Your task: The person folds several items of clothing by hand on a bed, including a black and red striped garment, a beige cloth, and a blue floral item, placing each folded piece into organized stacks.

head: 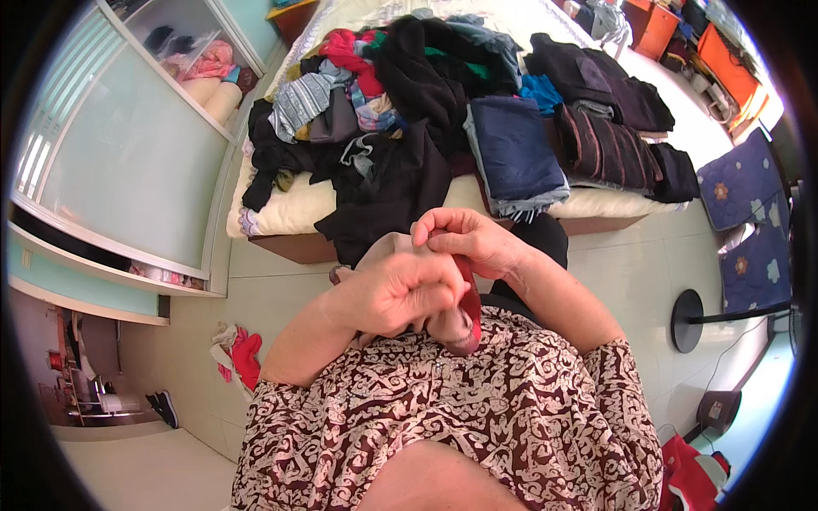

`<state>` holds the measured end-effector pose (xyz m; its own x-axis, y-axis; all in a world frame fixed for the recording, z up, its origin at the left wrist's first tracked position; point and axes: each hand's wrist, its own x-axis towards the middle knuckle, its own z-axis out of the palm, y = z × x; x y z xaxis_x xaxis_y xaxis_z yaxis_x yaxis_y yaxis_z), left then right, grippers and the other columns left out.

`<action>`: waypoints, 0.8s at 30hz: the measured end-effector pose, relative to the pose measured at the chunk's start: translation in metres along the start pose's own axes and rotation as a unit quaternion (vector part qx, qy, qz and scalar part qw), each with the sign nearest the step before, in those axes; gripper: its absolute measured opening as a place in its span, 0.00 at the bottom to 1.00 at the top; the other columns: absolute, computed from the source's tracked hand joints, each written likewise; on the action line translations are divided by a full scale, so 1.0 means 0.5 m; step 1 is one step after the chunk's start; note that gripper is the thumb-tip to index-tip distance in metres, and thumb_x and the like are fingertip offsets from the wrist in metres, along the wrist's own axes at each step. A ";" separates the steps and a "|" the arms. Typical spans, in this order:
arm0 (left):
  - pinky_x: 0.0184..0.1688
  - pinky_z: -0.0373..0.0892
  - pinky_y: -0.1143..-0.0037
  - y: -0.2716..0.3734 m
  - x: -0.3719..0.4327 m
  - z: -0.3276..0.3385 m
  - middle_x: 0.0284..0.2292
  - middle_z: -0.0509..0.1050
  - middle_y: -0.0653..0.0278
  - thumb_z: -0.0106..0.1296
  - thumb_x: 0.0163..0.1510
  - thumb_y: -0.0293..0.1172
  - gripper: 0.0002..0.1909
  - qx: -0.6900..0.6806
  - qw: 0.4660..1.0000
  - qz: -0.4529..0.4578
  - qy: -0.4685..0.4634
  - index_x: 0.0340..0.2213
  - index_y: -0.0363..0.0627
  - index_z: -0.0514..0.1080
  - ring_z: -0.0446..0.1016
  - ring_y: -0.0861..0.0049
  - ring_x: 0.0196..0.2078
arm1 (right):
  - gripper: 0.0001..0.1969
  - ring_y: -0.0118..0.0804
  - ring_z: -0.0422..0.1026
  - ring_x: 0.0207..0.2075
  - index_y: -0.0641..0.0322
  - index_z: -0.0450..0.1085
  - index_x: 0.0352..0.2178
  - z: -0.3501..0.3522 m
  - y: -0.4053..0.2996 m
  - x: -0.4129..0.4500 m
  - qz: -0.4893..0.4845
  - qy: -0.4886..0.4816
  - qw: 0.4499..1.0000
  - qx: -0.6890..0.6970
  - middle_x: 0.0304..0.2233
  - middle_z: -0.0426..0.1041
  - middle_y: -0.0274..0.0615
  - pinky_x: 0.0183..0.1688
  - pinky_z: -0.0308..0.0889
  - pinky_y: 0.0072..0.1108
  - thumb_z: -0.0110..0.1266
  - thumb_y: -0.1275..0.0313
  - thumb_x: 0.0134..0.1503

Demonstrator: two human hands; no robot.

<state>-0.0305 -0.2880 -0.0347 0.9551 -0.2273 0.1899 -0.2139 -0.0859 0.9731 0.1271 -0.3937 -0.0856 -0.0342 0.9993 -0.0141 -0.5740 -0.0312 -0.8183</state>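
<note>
Close to my body, a pale pinkish garment [447, 324] with a red part hangs from both my hands. My left hand [396, 295] has its fingers curled on the cloth, while my right hand [470, 241] pinches it a little higher with thumb and forefinger. Part of the garment is hidden behind my hands, so its kind is unclear. Beyond my hands, a bed mattress [307, 203] carries a jumbled heap of clothes [425, 76]. A black garment [390, 198] from the heap drapes over the front edge. To the right sits a stack of folded navy and grey-blue clothes [517, 147].
Further right lie folded dark striped clothes [607, 150]. A wardrobe with frosted sliding doors [137, 172] stands at left. Red and white cloth [243, 354] lies on the tiled floor. At right are a round black stand base [688, 320] and blue flowered padding [741, 185].
</note>
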 end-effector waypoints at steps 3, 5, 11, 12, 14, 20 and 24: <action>0.27 0.63 0.85 0.001 0.019 0.001 0.20 0.67 0.70 0.47 0.59 0.28 0.06 0.243 0.934 -0.017 0.262 0.29 0.38 0.67 0.62 0.88 0.23 | 0.07 0.19 0.67 0.33 0.63 0.67 0.38 -0.005 0.014 -0.008 -0.025 0.020 0.996 -0.080 0.31 0.69 0.30 0.36 0.65 0.13 0.45 0.77 0.58; 0.23 0.57 0.86 -0.020 0.025 -0.008 0.19 0.66 0.71 0.50 0.57 0.27 0.05 0.315 0.886 -0.004 0.341 0.30 0.38 0.68 0.60 0.89 0.21 | 0.11 0.17 0.65 0.31 0.64 0.66 0.43 -0.011 0.015 -0.015 -0.015 0.035 0.999 -0.020 0.31 0.69 0.29 0.33 0.64 0.11 0.45 0.71 0.60; 0.22 0.60 0.82 -0.065 0.022 -0.018 0.17 0.66 0.65 0.50 0.57 0.27 0.05 0.298 0.857 0.013 0.420 0.30 0.38 0.68 0.61 0.85 0.19 | 0.18 0.20 0.67 0.31 0.64 0.64 0.46 -0.005 0.003 -0.035 -0.037 0.075 0.981 -0.172 0.34 0.69 0.32 0.32 0.64 0.12 0.52 0.63 0.58; 0.22 0.59 0.83 -0.074 0.020 -0.022 0.17 0.66 0.66 0.50 0.57 0.28 0.06 0.287 0.854 0.021 0.434 0.30 0.38 0.68 0.60 0.86 0.19 | 0.18 0.20 0.67 0.31 0.64 0.64 0.46 -0.001 0.010 -0.035 -0.036 0.073 0.982 -0.173 0.34 0.69 0.32 0.32 0.64 0.12 0.52 0.63 0.58; 0.22 0.59 0.83 -0.081 0.019 -0.030 0.17 0.65 0.67 0.50 0.57 0.29 0.06 0.274 0.859 0.016 0.432 0.30 0.38 0.68 0.59 0.87 0.20 | 0.13 0.18 0.65 0.30 0.65 0.65 0.39 0.005 0.027 -0.032 -0.120 0.109 0.950 -0.265 0.28 0.68 0.30 0.32 0.65 0.14 0.56 0.74 0.54; 0.23 0.59 0.84 -0.060 0.014 -0.054 0.18 0.65 0.73 0.51 0.57 0.30 0.06 0.218 0.899 -0.027 0.380 0.30 0.40 0.69 0.58 0.90 0.21 | 0.03 0.14 0.62 0.25 0.64 0.67 0.31 0.013 -0.001 -0.055 -0.066 0.123 0.955 -0.262 0.23 0.66 0.27 0.27 0.61 0.12 0.49 0.75 0.57; 0.31 0.60 0.87 -0.049 0.001 -0.092 0.25 0.66 0.77 0.55 0.50 0.23 0.11 0.033 0.973 -0.138 0.183 0.37 0.41 0.71 0.62 0.93 0.27 | 0.07 0.12 0.59 0.25 0.62 0.66 0.32 0.005 -0.027 -0.078 -0.082 0.042 0.979 -0.181 0.22 0.63 0.24 0.26 0.58 0.10 0.44 0.69 0.62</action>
<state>-0.0155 -0.2415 -0.0524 0.9845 0.1727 -0.0317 0.0597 -0.1594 0.9854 0.1339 -0.4321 -0.0727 0.1107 0.9889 0.0992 -0.2376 0.1232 -0.9635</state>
